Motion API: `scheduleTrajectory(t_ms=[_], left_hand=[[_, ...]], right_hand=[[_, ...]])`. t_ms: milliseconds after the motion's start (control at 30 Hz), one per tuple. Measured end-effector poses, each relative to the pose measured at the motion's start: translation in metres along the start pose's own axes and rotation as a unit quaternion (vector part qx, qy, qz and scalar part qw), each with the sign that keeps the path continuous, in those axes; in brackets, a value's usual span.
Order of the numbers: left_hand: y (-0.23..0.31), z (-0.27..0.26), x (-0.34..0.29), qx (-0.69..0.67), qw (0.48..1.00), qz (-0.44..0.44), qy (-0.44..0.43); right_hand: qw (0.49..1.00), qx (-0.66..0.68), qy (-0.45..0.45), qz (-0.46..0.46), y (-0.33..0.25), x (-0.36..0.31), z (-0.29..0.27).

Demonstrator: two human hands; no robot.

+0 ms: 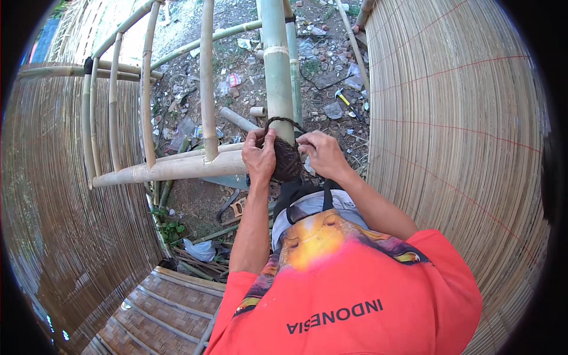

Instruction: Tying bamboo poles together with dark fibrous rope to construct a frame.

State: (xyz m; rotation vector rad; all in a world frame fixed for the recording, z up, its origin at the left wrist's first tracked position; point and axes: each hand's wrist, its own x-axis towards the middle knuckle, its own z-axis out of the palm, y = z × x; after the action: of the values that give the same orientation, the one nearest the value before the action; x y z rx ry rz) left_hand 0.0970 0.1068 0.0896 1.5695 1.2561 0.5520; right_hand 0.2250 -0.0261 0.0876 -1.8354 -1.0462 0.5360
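A thick upright bamboo pole [277, 77] meets a horizontal bamboo rail [195, 168] in front of me. Dark fibre rope [287, 158] is wound in many turns around the joint. A loop of it arcs across the front of the pole above the windings. My left hand [260, 155] is closed at the left side of the joint, thumb and fingers pinching the rope where the loop starts. On the right, my right hand [322, 154] has its fingers curled together by the loop's other end; what it grips there is mostly hidden.
Bamboo railing bars [207, 77] stand at the left. Slatted screens rise on both sides, the right one [449, 118] close to my right arm. A yellow-headed hammer [349, 103], a handsaw [238, 207] and litter lie on the ground. A woven bamboo platform [160, 313] sits lower left.
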Motion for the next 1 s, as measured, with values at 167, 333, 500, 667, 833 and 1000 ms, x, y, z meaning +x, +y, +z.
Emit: scheduleTrajectory(t_ms=[167, 333, 500, 667, 833, 1000], left_hand=[[0.001, -0.003, 0.003, 0.101, 0.962, 0.252, 0.026], [0.004, -0.012, -0.008, 0.037, 0.965, 0.251, -0.071], [-0.020, -0.007, 0.002, 0.031, 0.973, 0.230, -0.001], [-0.015, 0.002, 0.002, 0.009, 0.991, 0.121, 0.053], [-0.012, -0.001, 0.010, 0.061, 0.988, 0.136, 0.042], [-0.010, 0.001, 0.011, 0.026, 0.991, 0.117, 0.054]], right_hand=[[0.983, 0.129, -0.046, 0.122, -0.007, -0.021, 0.005], [0.991, 0.076, 0.002, 0.112, -0.022, -0.040, 0.013], [0.989, 0.065, 0.051, 0.120, -0.024, -0.045, 0.032], [0.991, 0.051, 0.008, 0.123, -0.028, -0.040, 0.028], [0.992, -0.025, 0.038, 0.120, -0.051, -0.048, 0.034], [0.993, -0.058, 0.040, 0.097, -0.056, -0.046, 0.039]])
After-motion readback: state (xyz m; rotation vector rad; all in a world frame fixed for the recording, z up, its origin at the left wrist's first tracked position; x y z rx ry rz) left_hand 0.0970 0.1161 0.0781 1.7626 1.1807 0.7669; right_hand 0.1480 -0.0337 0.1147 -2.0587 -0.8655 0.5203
